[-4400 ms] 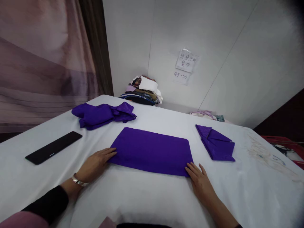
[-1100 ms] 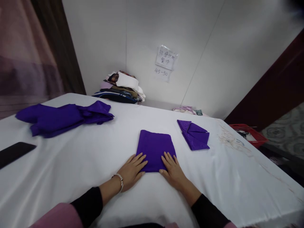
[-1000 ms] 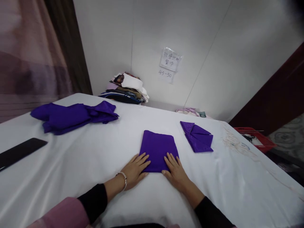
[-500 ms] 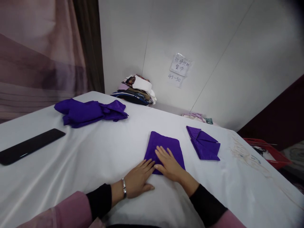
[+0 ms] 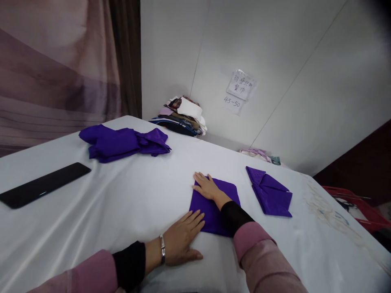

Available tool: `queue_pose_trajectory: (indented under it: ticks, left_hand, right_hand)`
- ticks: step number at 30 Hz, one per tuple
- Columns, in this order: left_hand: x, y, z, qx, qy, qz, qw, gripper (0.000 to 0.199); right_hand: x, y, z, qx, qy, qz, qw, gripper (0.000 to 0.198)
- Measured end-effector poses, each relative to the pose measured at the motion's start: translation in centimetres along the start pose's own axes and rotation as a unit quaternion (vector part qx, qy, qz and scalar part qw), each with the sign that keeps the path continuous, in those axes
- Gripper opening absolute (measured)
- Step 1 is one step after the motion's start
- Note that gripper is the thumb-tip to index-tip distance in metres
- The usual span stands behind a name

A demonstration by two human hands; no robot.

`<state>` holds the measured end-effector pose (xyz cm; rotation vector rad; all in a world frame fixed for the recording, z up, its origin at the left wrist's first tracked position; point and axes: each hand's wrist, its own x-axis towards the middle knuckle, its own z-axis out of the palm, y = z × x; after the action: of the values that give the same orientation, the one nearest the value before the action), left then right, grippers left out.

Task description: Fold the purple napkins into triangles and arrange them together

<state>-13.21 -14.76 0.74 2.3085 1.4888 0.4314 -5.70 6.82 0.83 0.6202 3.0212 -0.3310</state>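
The purple cloth (image 5: 209,213) lies on the bench (image 5: 137,195), near the middle of the scene and a little to the right. It is folded into a flat piece with four sides, and both hands are on it. The left hand (image 5: 179,242) lies palm down at its near left corner. These fingers are straight and a little spread; their tips touch the cloth, while the thumb is apart from it, over the white cover. The right hand (image 5: 207,187) is at the far left corner, also palm down, with the fingers stretched out and gripping nothing. The right sleeve (image 5: 259,252) passes above the near right part of the cloth and hides some of it. On the left wrist there is a silver bracelet (image 5: 162,249).

Just to the right of this cloth lies a second purple cloth (image 5: 273,197), folded with pointed corners. At the far left is a loose purple heap (image 5: 116,142), and nearer on the left lies a flat black object (image 5: 45,185). Behind the bench are piled clothes (image 5: 183,116), and above them, more to the right, a handwritten paper (image 5: 241,85) hangs on the wall (image 5: 275,53).
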Motion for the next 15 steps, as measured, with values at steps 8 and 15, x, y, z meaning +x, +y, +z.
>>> queue_pose_trajectory:
  ticks: [8,15]
  left_hand:
    - [0.1,-0.4,0.6,0.028,0.006,0.007,1.000,0.081]
    - [0.5,-0.8,1.0,0.078,0.021,0.014,0.997,0.079]
  right_hand:
    - [-0.2,-0.4,-1.0,0.046,0.027,0.049,0.997,0.068]
    - [-8.6,-5.7,0.4,0.056,0.042,-0.021,0.997,0.067]
